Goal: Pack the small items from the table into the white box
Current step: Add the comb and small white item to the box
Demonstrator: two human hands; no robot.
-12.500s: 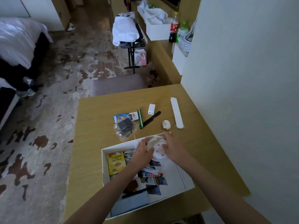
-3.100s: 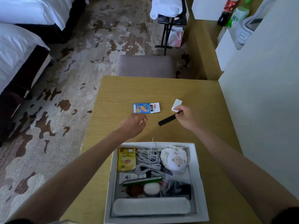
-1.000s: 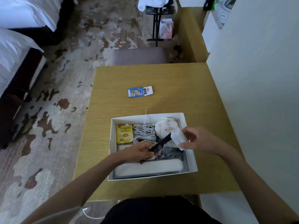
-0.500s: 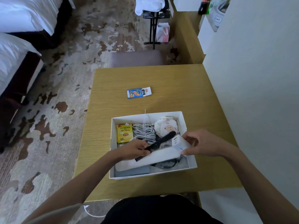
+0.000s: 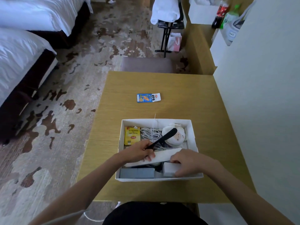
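At lower centre, the left hand [image 5: 139,152] pinches a black comb [image 5: 164,138] and props up a long white case [image 5: 162,157] inside the white box [image 5: 193,135]. Just right, the right hand [image 5: 189,162] closes on a small white block [image 5: 168,170]; the case could slip onto it. A blue packet [image 5: 148,97] waits at centre.

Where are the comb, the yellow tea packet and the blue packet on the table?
comb [image 5: 164,138]: head view, middle of handle.
yellow tea packet [image 5: 132,135]: head view, centre of front.
blue packet [image 5: 148,97]: head view, printed middle.
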